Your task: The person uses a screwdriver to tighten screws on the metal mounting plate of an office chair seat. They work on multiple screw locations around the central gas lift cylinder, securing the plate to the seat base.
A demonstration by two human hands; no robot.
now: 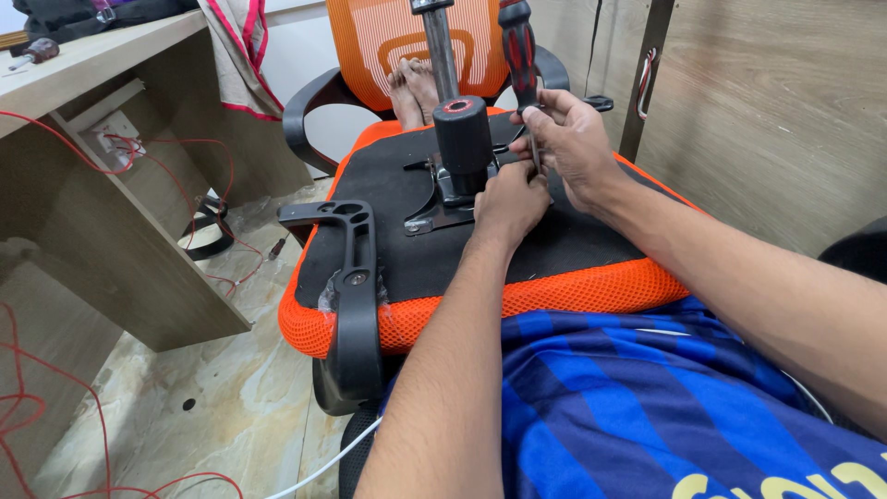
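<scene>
An upturned orange office chair seat (573,286) lies across the person's lap; the left hand (508,205), fingers curled, presses on the black metal mechanism (443,199) beside its cylinder (464,139); the right hand (573,143) grips a red-and-black screwdriver (519,51), held upright, tip down at the mechanism.

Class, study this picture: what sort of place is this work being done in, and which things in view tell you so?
Probably an office or home workroom used for a repair. An orange office chair lies upturned on the person's lap, a wooden desk stands beside it with loose red wires, and the right hand holds a screwdriver.
</scene>
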